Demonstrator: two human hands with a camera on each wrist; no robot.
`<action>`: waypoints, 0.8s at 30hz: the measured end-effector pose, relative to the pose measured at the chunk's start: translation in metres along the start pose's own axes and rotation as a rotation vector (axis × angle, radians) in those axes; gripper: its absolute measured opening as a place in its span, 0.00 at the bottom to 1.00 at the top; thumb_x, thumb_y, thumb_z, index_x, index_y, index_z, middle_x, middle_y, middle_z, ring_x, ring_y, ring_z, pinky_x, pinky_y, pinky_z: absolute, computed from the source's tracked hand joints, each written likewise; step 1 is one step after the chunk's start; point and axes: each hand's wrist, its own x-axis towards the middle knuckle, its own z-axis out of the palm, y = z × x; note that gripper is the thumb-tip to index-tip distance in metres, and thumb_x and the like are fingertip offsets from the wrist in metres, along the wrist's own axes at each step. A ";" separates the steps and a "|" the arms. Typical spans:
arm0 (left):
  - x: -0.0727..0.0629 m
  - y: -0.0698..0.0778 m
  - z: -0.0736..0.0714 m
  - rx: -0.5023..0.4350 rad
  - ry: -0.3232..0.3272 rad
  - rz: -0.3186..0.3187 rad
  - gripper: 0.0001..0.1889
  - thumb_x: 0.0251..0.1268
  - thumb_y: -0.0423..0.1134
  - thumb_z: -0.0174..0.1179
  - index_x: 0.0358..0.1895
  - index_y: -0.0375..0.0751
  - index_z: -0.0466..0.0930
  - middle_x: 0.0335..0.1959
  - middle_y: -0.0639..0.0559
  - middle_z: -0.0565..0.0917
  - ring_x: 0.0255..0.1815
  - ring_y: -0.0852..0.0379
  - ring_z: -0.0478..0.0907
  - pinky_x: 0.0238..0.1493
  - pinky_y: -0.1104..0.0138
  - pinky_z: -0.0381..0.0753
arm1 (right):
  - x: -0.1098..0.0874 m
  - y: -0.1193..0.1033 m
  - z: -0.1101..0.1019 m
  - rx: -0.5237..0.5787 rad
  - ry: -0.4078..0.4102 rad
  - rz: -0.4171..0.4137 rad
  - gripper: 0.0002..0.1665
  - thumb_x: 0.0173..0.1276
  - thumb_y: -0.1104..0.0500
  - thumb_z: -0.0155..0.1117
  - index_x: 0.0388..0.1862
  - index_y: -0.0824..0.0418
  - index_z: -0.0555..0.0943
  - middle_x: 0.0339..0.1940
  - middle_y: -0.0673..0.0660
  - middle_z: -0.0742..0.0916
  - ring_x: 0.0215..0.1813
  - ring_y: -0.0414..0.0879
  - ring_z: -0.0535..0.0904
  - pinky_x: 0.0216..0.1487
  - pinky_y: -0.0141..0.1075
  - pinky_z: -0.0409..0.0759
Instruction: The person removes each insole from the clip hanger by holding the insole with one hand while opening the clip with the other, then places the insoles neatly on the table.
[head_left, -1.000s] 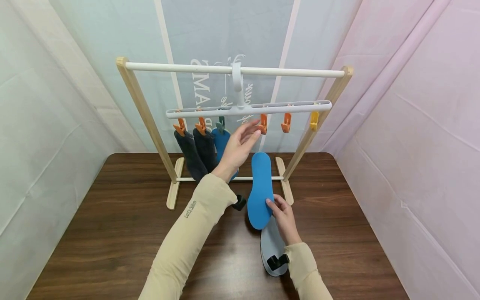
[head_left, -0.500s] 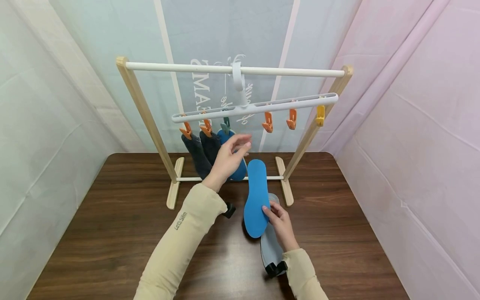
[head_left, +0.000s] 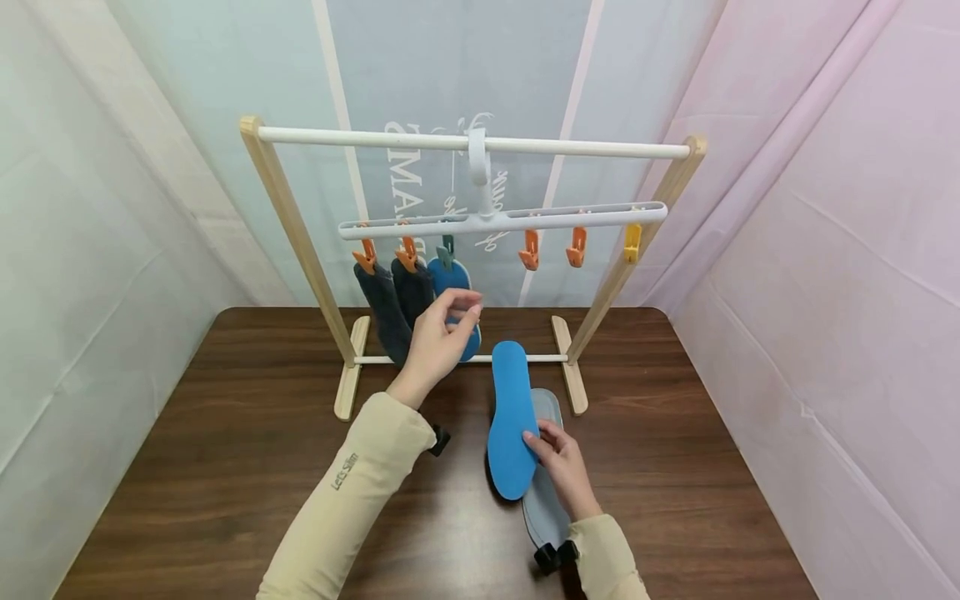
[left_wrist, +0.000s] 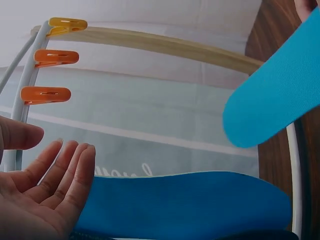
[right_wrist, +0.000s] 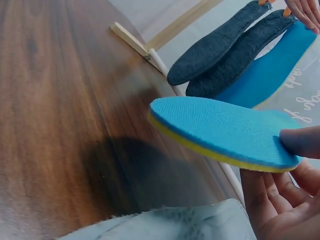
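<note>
The rack stands at the far side of the worktop, a curtain behind it. From its top rail hangs the hanger. Three clips on the left half hold hanging insoles side by side; three more clips line the right half. The left hand is before the third hanging insole from the left. To its right and nearer, the right hand holds another insole above the worktop. At least one further insole lies on the worktop beneath that hand.
</note>
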 end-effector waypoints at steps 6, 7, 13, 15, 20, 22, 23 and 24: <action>-0.006 -0.006 -0.005 0.027 0.024 -0.015 0.14 0.74 0.41 0.51 0.56 0.41 0.76 0.50 0.46 0.80 0.48 0.52 0.78 0.48 0.60 0.80 | -0.006 0.005 0.004 -0.008 -0.018 0.001 0.22 0.67 0.59 0.64 0.56 0.69 0.76 0.44 0.60 0.86 0.39 0.39 0.82 0.41 0.30 0.80; -0.007 -0.007 -0.006 0.027 0.030 -0.016 0.14 0.73 0.41 0.52 0.55 0.41 0.76 0.50 0.46 0.80 0.48 0.52 0.79 0.48 0.59 0.80 | -0.007 0.006 0.005 -0.010 -0.022 -0.002 0.22 0.67 0.59 0.63 0.57 0.70 0.76 0.44 0.60 0.86 0.39 0.39 0.82 0.41 0.30 0.80; -0.014 -0.012 -0.009 0.058 0.077 -0.022 0.13 0.73 0.39 0.52 0.54 0.40 0.77 0.49 0.46 0.81 0.47 0.53 0.79 0.46 0.61 0.80 | -0.013 0.011 0.012 -0.010 -0.045 0.001 0.24 0.68 0.60 0.62 0.59 0.71 0.74 0.49 0.64 0.84 0.42 0.39 0.82 0.43 0.29 0.80; -0.015 -0.013 -0.010 0.062 0.094 -0.022 0.13 0.73 0.38 0.52 0.54 0.39 0.77 0.49 0.46 0.81 0.46 0.52 0.78 0.46 0.61 0.80 | -0.015 0.011 0.014 -0.003 -0.048 -0.002 0.24 0.68 0.61 0.62 0.60 0.71 0.73 0.49 0.65 0.84 0.43 0.40 0.82 0.43 0.29 0.80; -0.017 -0.016 -0.011 0.061 0.113 -0.010 0.13 0.73 0.37 0.52 0.55 0.39 0.77 0.48 0.45 0.80 0.46 0.52 0.78 0.45 0.61 0.80 | -0.017 0.015 0.020 0.015 -0.072 -0.019 0.23 0.67 0.62 0.62 0.59 0.71 0.74 0.49 0.66 0.84 0.42 0.40 0.82 0.43 0.29 0.81; -0.017 -0.016 -0.011 0.061 0.115 -0.008 0.12 0.73 0.37 0.52 0.55 0.39 0.77 0.48 0.45 0.80 0.46 0.52 0.78 0.45 0.61 0.80 | -0.018 0.017 0.022 0.017 -0.090 -0.024 0.23 0.67 0.63 0.62 0.59 0.71 0.74 0.48 0.66 0.84 0.42 0.40 0.83 0.43 0.29 0.81; -0.017 -0.017 -0.011 0.061 0.116 -0.009 0.12 0.73 0.37 0.52 0.55 0.39 0.77 0.48 0.45 0.80 0.46 0.52 0.78 0.45 0.61 0.80 | -0.018 0.018 0.023 0.012 -0.097 -0.031 0.23 0.68 0.63 0.62 0.59 0.72 0.74 0.48 0.67 0.84 0.42 0.40 0.83 0.43 0.30 0.81; -0.017 -0.017 -0.011 0.060 0.117 -0.011 0.12 0.73 0.37 0.52 0.55 0.39 0.77 0.48 0.45 0.80 0.46 0.52 0.78 0.45 0.61 0.80 | -0.018 0.019 0.024 0.010 -0.101 -0.030 0.23 0.67 0.63 0.62 0.59 0.72 0.74 0.49 0.67 0.84 0.42 0.40 0.83 0.43 0.29 0.81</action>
